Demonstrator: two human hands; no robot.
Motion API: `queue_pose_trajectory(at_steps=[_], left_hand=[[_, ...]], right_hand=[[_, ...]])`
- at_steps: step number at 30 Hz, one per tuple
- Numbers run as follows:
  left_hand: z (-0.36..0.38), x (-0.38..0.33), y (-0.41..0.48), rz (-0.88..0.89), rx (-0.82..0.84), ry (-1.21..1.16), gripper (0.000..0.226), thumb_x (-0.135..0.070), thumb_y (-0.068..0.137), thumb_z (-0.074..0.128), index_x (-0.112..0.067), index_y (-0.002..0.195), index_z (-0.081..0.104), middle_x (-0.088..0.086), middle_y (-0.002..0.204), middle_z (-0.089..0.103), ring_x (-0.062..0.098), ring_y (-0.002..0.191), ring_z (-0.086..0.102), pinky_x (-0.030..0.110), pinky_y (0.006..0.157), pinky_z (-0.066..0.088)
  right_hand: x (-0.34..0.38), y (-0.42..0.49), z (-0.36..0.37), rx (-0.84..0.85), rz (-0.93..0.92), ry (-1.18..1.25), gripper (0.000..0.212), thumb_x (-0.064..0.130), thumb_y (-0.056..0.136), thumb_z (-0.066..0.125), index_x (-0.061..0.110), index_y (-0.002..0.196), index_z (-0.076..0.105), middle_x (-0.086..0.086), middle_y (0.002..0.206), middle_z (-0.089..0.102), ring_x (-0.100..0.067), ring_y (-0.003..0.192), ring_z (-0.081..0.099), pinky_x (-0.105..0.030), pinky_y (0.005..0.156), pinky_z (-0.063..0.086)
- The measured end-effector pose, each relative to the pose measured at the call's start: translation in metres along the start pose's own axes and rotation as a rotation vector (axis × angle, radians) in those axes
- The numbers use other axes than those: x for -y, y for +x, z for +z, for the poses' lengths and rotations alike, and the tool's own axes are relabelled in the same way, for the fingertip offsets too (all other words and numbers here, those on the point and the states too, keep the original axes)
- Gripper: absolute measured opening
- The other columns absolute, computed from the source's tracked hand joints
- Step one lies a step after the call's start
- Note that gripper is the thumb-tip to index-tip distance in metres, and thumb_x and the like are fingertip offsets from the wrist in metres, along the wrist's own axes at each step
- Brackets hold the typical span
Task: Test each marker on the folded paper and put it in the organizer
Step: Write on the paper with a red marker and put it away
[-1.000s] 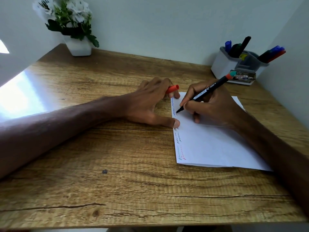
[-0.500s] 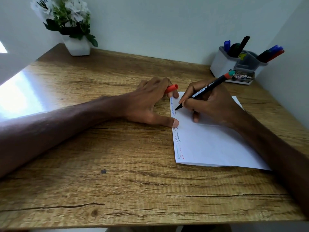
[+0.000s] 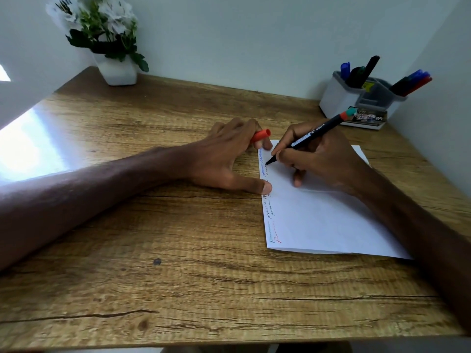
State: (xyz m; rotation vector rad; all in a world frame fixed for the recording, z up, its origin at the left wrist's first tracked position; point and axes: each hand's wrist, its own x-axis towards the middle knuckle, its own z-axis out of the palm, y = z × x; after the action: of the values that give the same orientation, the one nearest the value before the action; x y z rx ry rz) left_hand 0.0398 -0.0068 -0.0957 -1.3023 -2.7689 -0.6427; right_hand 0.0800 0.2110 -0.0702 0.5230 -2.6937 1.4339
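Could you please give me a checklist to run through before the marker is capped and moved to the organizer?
1. Tip of marker on folded paper: ok, touching near its left edge.
2. Grip of right hand on marker: ok, pinching the barrel.
3. The orange cap ready: ok, held in left hand.
4. Paper steadied: ok, left hand presses its edge.
5. Free slot in organizer: cannot tell.
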Motion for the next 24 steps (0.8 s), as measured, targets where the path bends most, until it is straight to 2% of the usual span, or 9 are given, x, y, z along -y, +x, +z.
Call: queue_pose_trajectory(at_steps=[4, 8, 13, 16, 18, 20, 21, 24], left_hand=[[0.0, 0.0, 0.0, 0.005, 0.004, -0.002, 0.064, -0.077, 0.074, 0.058, -0.035, 0.114, 0.031, -0.042, 0.105, 0.028, -0.028, 0.109, 0.022, 0.028, 0.102, 0.02], [0.001, 0.001, 0.0, 0.021, 0.003, -0.011, 0.066, -0.077, 0.074, 0.059, -0.033, 0.117, 0.034, -0.047, 0.104, 0.027, -0.027, 0.11, 0.023, 0.029, 0.103, 0.022], [0.0, 0.001, 0.0, 0.021, 0.009, -0.006, 0.06, -0.075, 0.075, 0.059, -0.037, 0.11, 0.028, -0.039, 0.105, 0.029, -0.029, 0.108, 0.022, 0.028, 0.101, 0.021], [0.0, 0.002, 0.001, 0.012, 0.016, 0.016, 0.055, -0.075, 0.078, 0.055, -0.038, 0.107, 0.026, -0.036, 0.105, 0.029, -0.033, 0.105, 0.02, 0.025, 0.095, 0.024], [0.0, 0.003, 0.0, 0.001, 0.007, -0.026, 0.054, -0.074, 0.082, 0.051, -0.033, 0.114, 0.035, -0.035, 0.106, 0.032, -0.032, 0.106, 0.022, 0.018, 0.087, 0.028], [-0.001, 0.005, -0.002, -0.009, -0.031, -0.111, 0.056, -0.069, 0.091, 0.046, -0.027, 0.127, 0.043, -0.026, 0.114, 0.041, -0.023, 0.113, 0.027, 0.015, 0.091, 0.028], [-0.001, 0.005, -0.003, -0.006, -0.063, -0.14, 0.053, -0.065, 0.096, 0.042, -0.024, 0.129, 0.045, -0.02, 0.117, 0.045, -0.017, 0.116, 0.031, 0.018, 0.095, 0.031], [0.0, 0.003, -0.005, -0.007, -0.163, -0.175, 0.045, -0.051, 0.105, 0.029, -0.015, 0.121, 0.049, -0.008, 0.115, 0.051, 0.006, 0.116, 0.042, 0.03, 0.1, 0.036]], right_hand=[[-0.001, 0.0, 0.001, -0.005, 0.009, 0.007, 0.017, -0.009, 0.087, 0.069, 0.005, 0.077, 0.072, 0.006, 0.063, 0.066, -0.008, 0.047, 0.06, -0.026, 0.041, 0.052], [-0.003, 0.001, 0.001, -0.026, 0.015, 0.008, 0.017, -0.008, 0.087, 0.069, 0.006, 0.078, 0.073, -0.008, 0.071, 0.066, -0.009, 0.052, 0.06, -0.028, 0.042, 0.053], [-0.005, 0.002, 0.001, -0.036, 0.031, 0.014, 0.012, -0.007, 0.088, 0.069, 0.003, 0.082, 0.073, -0.006, 0.068, 0.066, -0.009, 0.055, 0.06, -0.028, 0.041, 0.054], [-0.007, 0.003, -0.002, -0.068, 0.032, 0.046, 0.008, -0.006, 0.088, 0.068, -0.001, 0.085, 0.074, -0.013, 0.069, 0.065, -0.012, 0.056, 0.059, -0.031, 0.044, 0.055], [-0.006, 0.002, -0.006, -0.097, 0.008, 0.052, 0.007, -0.007, 0.089, 0.067, -0.005, 0.088, 0.074, -0.017, 0.07, 0.065, -0.013, 0.056, 0.059, -0.032, 0.045, 0.056], [-0.004, 0.002, -0.01, -0.126, -0.027, 0.068, 0.007, -0.008, 0.089, 0.067, -0.006, 0.089, 0.074, -0.018, 0.07, 0.065, -0.013, 0.056, 0.059, -0.031, 0.045, 0.056], [-0.004, 0.003, -0.012, -0.136, -0.041, 0.077, 0.008, -0.009, 0.089, 0.067, -0.006, 0.09, 0.074, -0.017, 0.07, 0.065, -0.014, 0.056, 0.058, -0.03, 0.046, 0.055], [-0.004, 0.003, -0.016, -0.142, -0.071, 0.098, 0.01, -0.007, 0.09, 0.067, -0.001, 0.092, 0.075, -0.016, 0.073, 0.068, -0.02, 0.059, 0.058, -0.032, 0.046, 0.055]])
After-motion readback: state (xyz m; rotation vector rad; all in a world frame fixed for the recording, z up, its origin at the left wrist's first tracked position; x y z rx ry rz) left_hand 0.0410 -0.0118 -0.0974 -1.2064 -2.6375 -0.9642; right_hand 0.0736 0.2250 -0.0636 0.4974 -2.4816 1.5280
